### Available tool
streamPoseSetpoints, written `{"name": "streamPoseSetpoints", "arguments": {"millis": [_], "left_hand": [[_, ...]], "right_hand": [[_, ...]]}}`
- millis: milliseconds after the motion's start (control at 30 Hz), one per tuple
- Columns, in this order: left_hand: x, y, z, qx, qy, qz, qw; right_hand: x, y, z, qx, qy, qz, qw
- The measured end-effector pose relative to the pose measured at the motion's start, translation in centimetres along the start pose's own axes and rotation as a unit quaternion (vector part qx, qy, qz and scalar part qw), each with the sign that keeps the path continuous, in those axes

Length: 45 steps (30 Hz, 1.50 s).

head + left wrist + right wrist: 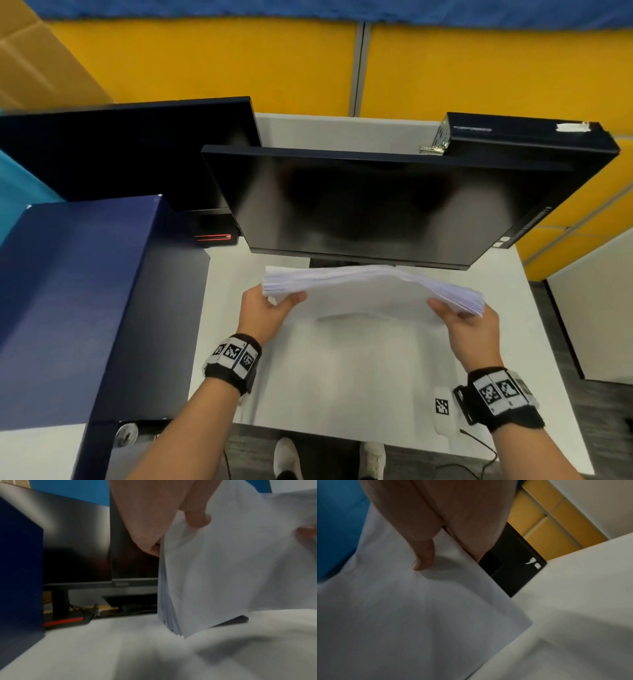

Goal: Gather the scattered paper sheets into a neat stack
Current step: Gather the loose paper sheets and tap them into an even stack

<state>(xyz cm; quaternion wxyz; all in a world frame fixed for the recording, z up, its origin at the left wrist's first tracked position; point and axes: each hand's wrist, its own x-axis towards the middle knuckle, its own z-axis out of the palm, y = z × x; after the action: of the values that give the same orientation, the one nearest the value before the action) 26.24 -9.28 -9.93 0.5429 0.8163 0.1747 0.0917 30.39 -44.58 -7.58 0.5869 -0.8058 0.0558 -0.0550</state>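
A thick stack of white paper sheets (370, 291) stands on its long edge on the white desk (342, 377), just in front of the monitor. My left hand (270, 305) grips the stack's left end, thumb on the near face. My right hand (469, 322) grips the right end the same way. The top edges are fanned and uneven. In the left wrist view the stack (231, 568) meets the desk at its lower corner, with my left hand (171, 524) pinching it. In the right wrist view my right hand (436, 540) has its thumb on the sheet face (402, 608).
A dark monitor (376, 205) stands right behind the stack, a second one (130, 150) further left. A tall blue box (85, 291) borders the desk's left side. A white tagged device (443, 411) lies at the front right edge. Yellow partition panels (239, 61) stand behind.
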Motion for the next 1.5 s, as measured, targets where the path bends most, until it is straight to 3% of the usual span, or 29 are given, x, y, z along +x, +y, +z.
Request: {"name": "streamPoseSetpoints", "arguments": {"millis": [133,367,467,567,700,800,933,1033,1133,1200,1333,1400,1433,1500], "left_hand": [[-0.4,-2.3,1.2,0.012,-0.046,-0.061,0.997],[-0.2,-1.3,0.9,0.007,-0.008,-0.063,0.998],[-1.1,-2.8,2.0,0.006,-0.019,-0.1,0.995],[-1.4,-2.3,2.9,-0.028,-0.002,-0.104,0.994],[-1.8,0.0,3.5,-0.123,0.026,-0.08,0.989],[-1.6,1.6,4.0,-0.19,0.09,-0.122,0.97],[-0.9,3.0,4.6,-0.228,0.154,-0.176,0.945],[-0.7,3.3,4.5,-0.22,0.136,-0.146,0.955],[-0.8,1.6,3.7,-0.191,0.042,-0.057,0.979],[-0.7,0.5,2.9,-0.115,-0.001,-0.039,0.993],[0.3,2.3,2.0,-0.006,0.012,-0.04,0.999],[1.1,4.3,1.5,0.015,0.009,0.003,1.0],[1.5,5.7,1.2,0.036,0.004,0.035,0.999],[1.9,9.5,0.7,0.093,-0.033,0.119,0.988]], "right_hand": [[-0.4,2.8,0.8,-0.036,-0.068,0.047,0.996],[0.0,1.3,0.9,-0.026,-0.03,0.043,0.998],[-0.5,2.8,1.3,-0.049,-0.04,0.083,0.995],[-0.6,3.8,1.8,-0.069,-0.028,0.109,0.991],[-1.3,2.3,1.9,0.032,-0.019,0.112,0.993],[-1.7,0.4,2.3,0.102,0.019,0.116,0.988],[-1.0,-0.2,2.7,0.091,0.075,0.127,0.985],[-0.3,-0.4,3.0,0.089,0.092,0.141,0.982],[-0.1,-0.6,3.0,0.078,0.09,0.147,0.982],[0.0,-0.9,2.7,0.06,0.078,0.146,0.984],[0.7,-1.2,1.5,-0.017,0.043,0.128,0.991],[1.1,-2.1,0.5,-0.09,0.004,0.083,0.992],[1.3,-3.1,0.2,-0.151,-0.028,0.029,0.988],[1.5,-5.1,0.5,-0.278,-0.101,-0.119,0.948]]}}
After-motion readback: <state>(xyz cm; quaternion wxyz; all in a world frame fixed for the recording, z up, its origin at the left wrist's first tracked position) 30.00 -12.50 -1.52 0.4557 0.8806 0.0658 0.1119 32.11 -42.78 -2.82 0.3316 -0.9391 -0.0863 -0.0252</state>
